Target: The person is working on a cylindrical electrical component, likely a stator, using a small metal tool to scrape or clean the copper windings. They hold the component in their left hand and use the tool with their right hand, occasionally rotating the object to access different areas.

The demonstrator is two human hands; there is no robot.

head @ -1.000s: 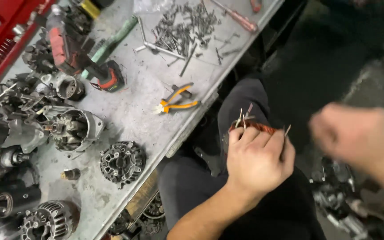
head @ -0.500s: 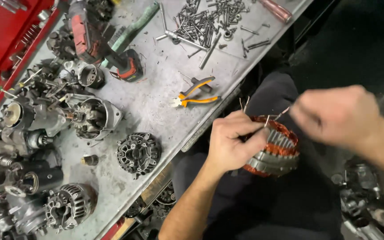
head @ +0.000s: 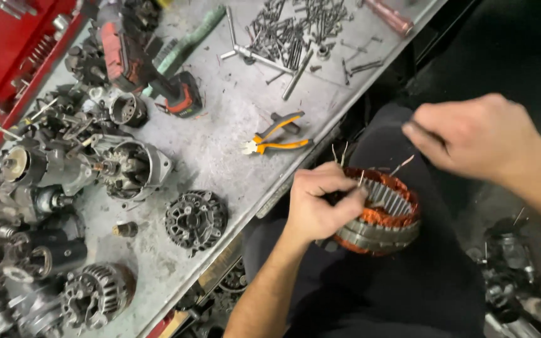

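My left hand (head: 317, 201) grips a round stator ring (head: 383, 216) with copper windings and a ribbed metal core, resting on my lap. Thin copper wire ends stick up from its rim. My right hand (head: 471, 134) hovers just above and to the right of the ring, fingers pinched together near one wire end; whether it holds the wire is unclear. Orange-handled pliers (head: 277, 139) lie on the grey workbench (head: 220, 156) close to its edge, left of my hands.
Several alternator housings and parts crowd the bench's left side, among them a black end cover (head: 195, 219) and an open housing (head: 129, 169). A red-and-black power drill (head: 151, 69) and a heap of bolts (head: 295, 28) lie farther back. More parts sit on the floor at right (head: 508, 269).
The view has shifted so the stator ring shows more fully on my lap. My left hand stays on its rim; my right hand has moved slightly up and right of the ring.
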